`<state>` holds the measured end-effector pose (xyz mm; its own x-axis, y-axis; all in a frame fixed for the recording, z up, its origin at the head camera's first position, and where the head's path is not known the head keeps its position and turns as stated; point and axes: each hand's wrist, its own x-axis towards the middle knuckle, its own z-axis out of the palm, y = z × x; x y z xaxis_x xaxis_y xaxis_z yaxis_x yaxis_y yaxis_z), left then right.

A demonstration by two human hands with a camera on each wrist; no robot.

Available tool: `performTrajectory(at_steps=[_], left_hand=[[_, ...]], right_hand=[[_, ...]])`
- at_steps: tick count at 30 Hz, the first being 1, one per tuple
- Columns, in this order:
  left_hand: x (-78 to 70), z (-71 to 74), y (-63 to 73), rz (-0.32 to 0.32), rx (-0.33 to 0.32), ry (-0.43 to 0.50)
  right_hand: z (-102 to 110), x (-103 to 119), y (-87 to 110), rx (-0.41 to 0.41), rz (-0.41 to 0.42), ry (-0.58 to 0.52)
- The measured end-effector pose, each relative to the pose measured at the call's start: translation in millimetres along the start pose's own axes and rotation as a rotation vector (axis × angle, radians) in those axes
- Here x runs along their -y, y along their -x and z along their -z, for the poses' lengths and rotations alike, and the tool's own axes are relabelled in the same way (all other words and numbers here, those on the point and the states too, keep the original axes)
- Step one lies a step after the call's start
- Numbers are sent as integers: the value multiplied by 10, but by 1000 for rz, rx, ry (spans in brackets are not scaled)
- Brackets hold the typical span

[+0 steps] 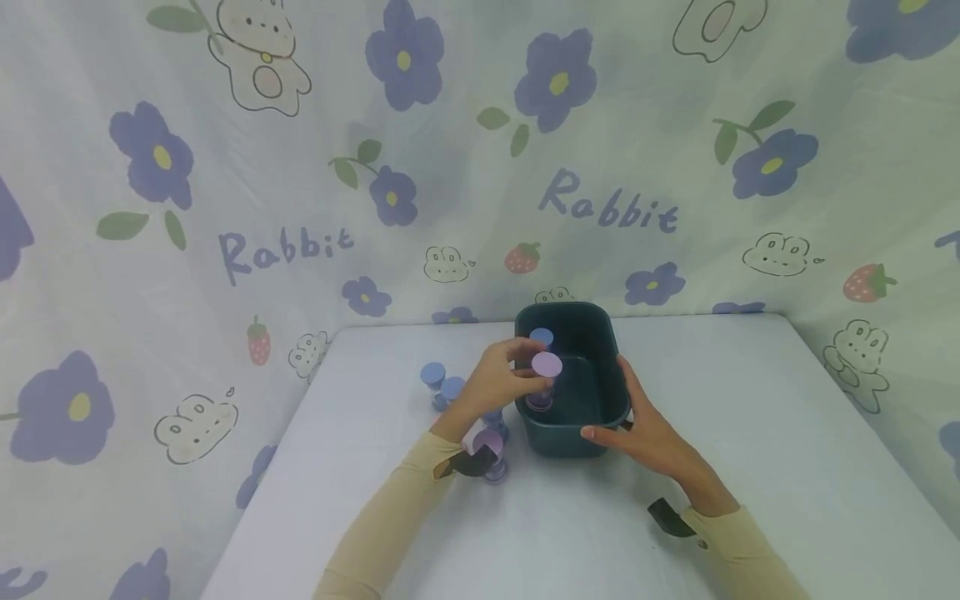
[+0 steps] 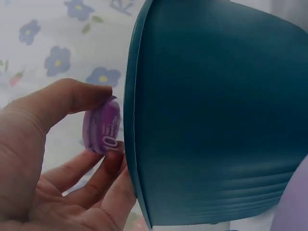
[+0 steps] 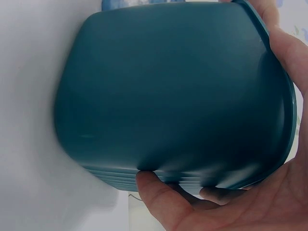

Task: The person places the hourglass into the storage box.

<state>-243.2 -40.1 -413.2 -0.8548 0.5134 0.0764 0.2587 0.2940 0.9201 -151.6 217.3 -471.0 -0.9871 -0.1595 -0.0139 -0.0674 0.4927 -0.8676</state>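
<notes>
My left hand (image 1: 495, 379) pinches a purple sand timer (image 1: 547, 365) between thumb and fingers, over the left side of a dark teal bin (image 1: 566, 442). The timer's end face (image 2: 102, 127), marked 10, shows in the left wrist view beside the bin's rim. My right hand (image 1: 648, 429) holds the bin at its near right corner, thumb at the front rim, fingers (image 3: 161, 197) against the ridged side wall. Inside the bin, near its left wall, a blue sand timer (image 1: 542, 337) shows its top, partly hidden behind my left hand.
Left of the bin stand several more timers on the white table (image 1: 337, 417): a blue timer (image 1: 432, 373) farther off, another blue timer (image 1: 453, 387), and a purple timer (image 1: 489, 446) close by my left wrist. A patterned curtain (image 1: 450, 167) hangs behind the table.
</notes>
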Motion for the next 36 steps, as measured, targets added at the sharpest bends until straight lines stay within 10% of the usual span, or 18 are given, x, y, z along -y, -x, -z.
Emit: performTrajectory(at_steps=[36], left_hand=[[-132, -27, -194, -54, 218, -668]], right_hand=[[11, 35, 16, -2, -17, -2]])
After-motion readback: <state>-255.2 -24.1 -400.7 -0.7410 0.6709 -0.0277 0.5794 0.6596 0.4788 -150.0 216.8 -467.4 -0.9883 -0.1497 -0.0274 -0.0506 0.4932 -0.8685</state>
